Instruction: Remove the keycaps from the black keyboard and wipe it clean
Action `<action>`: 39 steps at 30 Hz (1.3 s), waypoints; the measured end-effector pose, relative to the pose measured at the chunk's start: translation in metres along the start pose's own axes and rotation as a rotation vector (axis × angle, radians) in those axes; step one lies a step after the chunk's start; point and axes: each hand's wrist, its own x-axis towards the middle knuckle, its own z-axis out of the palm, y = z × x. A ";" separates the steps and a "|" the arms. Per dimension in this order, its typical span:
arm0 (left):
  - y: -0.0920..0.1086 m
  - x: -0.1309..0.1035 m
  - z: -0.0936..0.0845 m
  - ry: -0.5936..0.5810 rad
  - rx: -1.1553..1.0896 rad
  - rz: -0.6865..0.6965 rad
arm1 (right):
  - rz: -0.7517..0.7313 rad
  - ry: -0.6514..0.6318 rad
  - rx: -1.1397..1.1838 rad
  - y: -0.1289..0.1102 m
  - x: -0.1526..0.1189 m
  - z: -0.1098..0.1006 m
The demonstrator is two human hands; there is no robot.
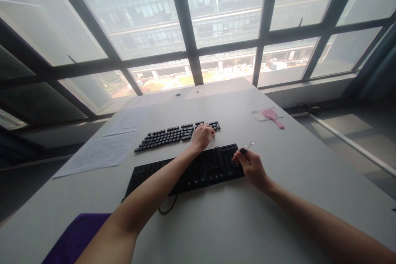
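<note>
Loosely, left hand curls over keycaps; right pinches black piece.

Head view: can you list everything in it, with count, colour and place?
keyboard: one, black, mid-desk
keycaps: many, black, rows beyond the keyboard
cable: one, black, at the keyboard's near edge
paper sheets: at least two, white, desk's left
hairbrush: one, pink, desk's right
plastic wrapper: one, clear, under the hairbrush
wire tool: one, apparently a keycap puller, clear-looking, in right hand
purple fabric: one piece, lower left
desk: one, white, centre
window panes: several, dark-framed, behind
curtain: dark blue, far right
left hand: one, bare, at the keycaps
right hand: one, bare, by the keyboard's right end
</note>
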 end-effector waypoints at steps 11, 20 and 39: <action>-0.004 0.005 0.006 0.048 0.024 -0.080 | -0.029 -0.022 0.073 0.000 -0.002 0.001; 0.013 -0.005 -0.018 0.157 -0.093 -0.099 | -0.021 -0.047 0.155 -0.003 0.007 -0.006; 0.096 -0.107 -0.010 -0.064 -0.279 0.088 | -0.034 -0.327 -0.074 -0.001 0.025 -0.027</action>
